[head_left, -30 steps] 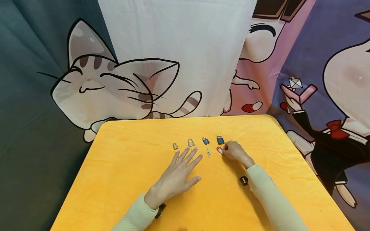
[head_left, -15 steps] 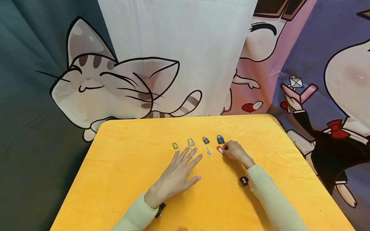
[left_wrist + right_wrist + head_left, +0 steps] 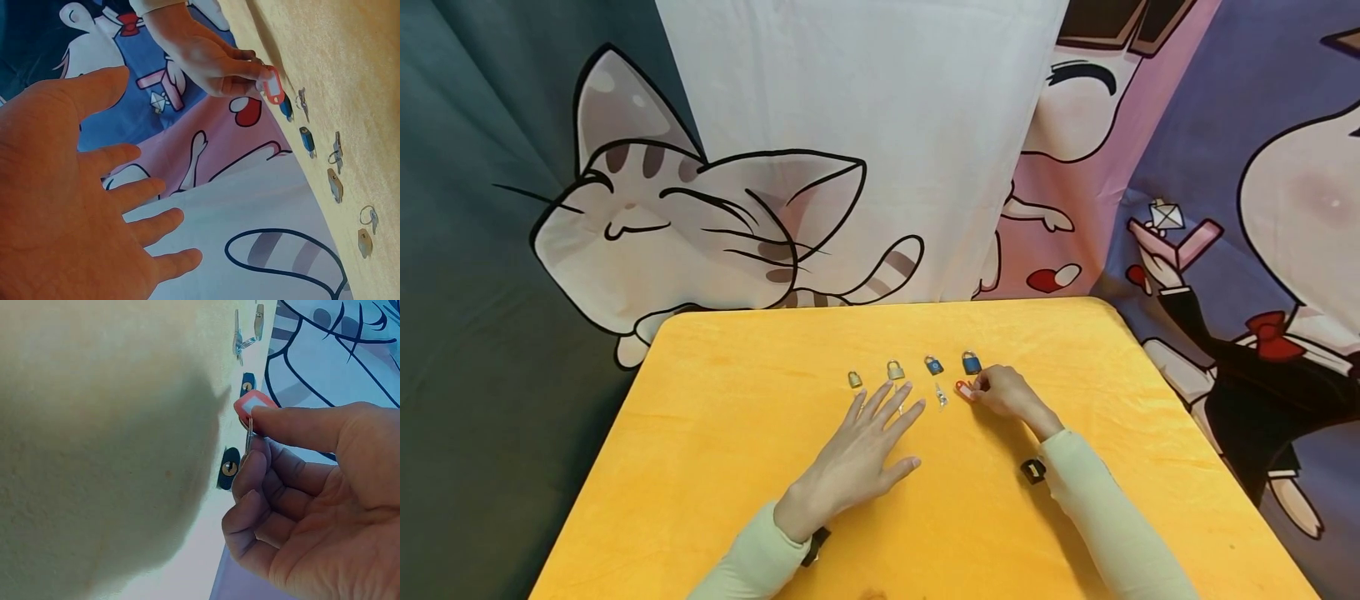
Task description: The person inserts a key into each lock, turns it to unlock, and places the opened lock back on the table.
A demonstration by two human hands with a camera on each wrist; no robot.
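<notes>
My right hand (image 3: 1009,392) pinches a red key tag with a white label (image 3: 253,403) between thumb and fingers. A metal key (image 3: 249,436) hangs from the tag against the curled fingers. Just beyond this hand lies the larger blue padlock (image 3: 972,365), with a smaller blue padlock (image 3: 934,366) to its left. Farther left are a brass padlock (image 3: 896,372) and a smaller brass one (image 3: 854,380). My left hand (image 3: 861,458) is spread over the cloth, palm down and fingers straight, holding nothing. It partly hides keys in front of the brass padlocks.
A yellow cloth (image 3: 715,433) covers the table. Keys on a ring (image 3: 942,397) lie in front of the smaller blue padlock. More keys (image 3: 370,217) lie by the smaller brass padlock. Behind the table hangs a printed cartoon curtain (image 3: 880,75).
The red key tag has turned and shifted slightly left in my right hand's fingers. My left hand has stayed in place, and the padlocks lie as before.
</notes>
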